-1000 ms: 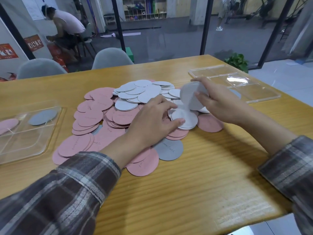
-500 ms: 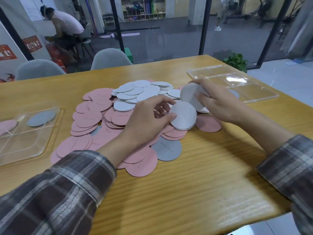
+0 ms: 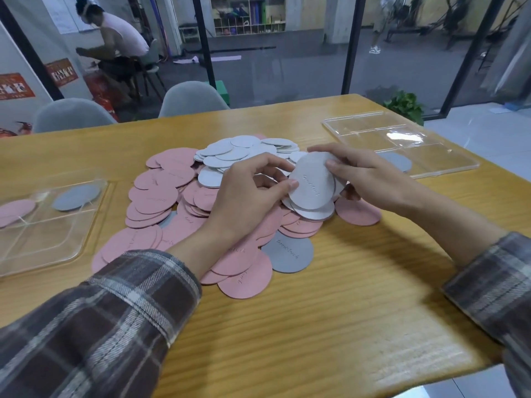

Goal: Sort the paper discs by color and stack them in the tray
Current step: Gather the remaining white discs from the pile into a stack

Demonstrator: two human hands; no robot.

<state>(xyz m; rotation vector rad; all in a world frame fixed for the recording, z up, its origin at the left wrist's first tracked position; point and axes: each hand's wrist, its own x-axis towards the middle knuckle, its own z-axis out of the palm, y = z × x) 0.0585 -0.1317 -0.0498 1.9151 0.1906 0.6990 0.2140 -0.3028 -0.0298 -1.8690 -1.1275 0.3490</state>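
Fingers [image 3: 289, 184] of the left hand [image 3: 253, 193] are curled, and the thumb tip pinches the left edge of a white disc [image 3: 311, 182]. The right hand [image 3: 365, 176] grips the same disc from the other side, thumb on its face near the top and fingers curled behind it. The disc is held tilted up, just above the pile [image 3: 201, 214], with writing on its face. The edge of at least one more white piece shows behind it.

The pile lies in the middle of the bench [image 3: 316, 326]. Its pink discs [image 3: 161, 196] spread over the left and near sides. Its white discs [image 3: 230, 153] overlap on the far side and just under the held one. A grey disc [image 3: 287, 251] lies flat at the pile's near edge, partly tucked under pink ones.

Toward the far right corner sits a clear right tray [image 3: 402, 133], with a grey piece [image 3: 398, 162] in its near compartment, partly hidden by the right hand. At the left edge sits a clear left tray [image 3: 43, 242]. It holds a pink piece [image 3: 15, 208] and a grey piece [image 3: 76, 196] in neighbouring compartments on its far side.

Plaid sleeves [image 3: 115, 311] cover both forearms
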